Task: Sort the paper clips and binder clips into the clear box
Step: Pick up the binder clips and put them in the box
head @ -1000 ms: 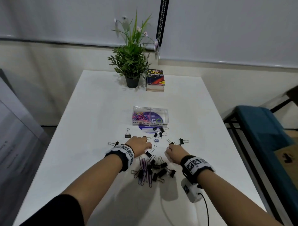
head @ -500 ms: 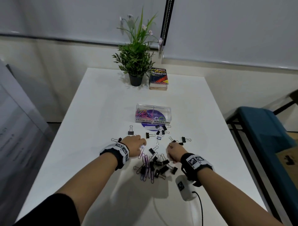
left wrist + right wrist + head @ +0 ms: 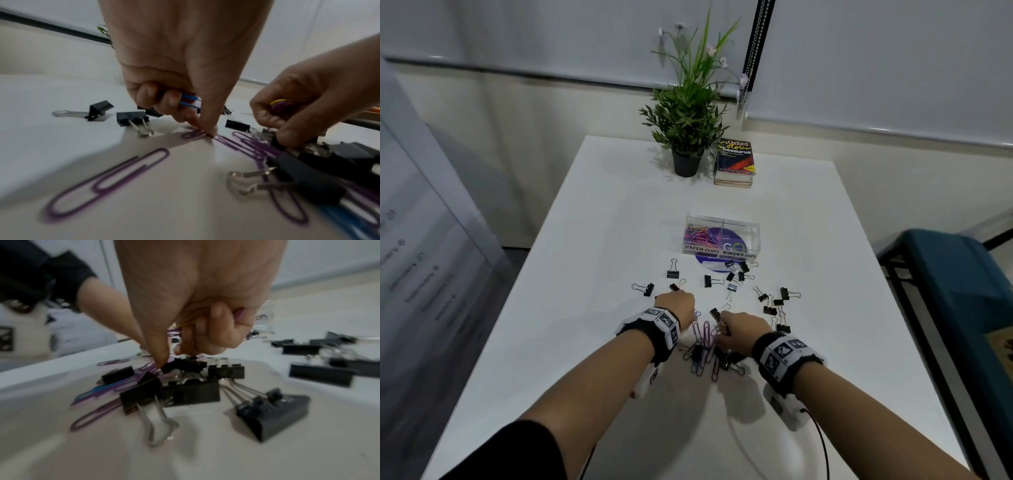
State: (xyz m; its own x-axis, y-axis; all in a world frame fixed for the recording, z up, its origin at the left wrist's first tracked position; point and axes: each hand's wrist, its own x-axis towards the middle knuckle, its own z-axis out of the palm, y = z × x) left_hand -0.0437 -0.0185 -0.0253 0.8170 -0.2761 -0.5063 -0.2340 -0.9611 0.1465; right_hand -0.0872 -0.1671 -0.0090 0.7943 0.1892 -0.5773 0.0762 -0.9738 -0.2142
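Your left hand (image 3: 185, 68) pulled back from clear box (image 3: 722, 236), fingers curled round blue paper clip (image 3: 190, 101); right hand (image 3: 197, 308) clutched purple paper clips (image 3: 173, 332); collecting continued.

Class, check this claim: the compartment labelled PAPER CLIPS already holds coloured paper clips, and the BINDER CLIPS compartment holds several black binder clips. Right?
Half right. In the head view the clear box has paper clips in its PAPER CLIPS side, but the BINDER CLIPS side holds none; the binder clips lie on the table.

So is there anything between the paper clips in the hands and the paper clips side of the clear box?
Only loose binder clips lie on the table between the hands and the clear box. They are low, and the box has no visible lid.
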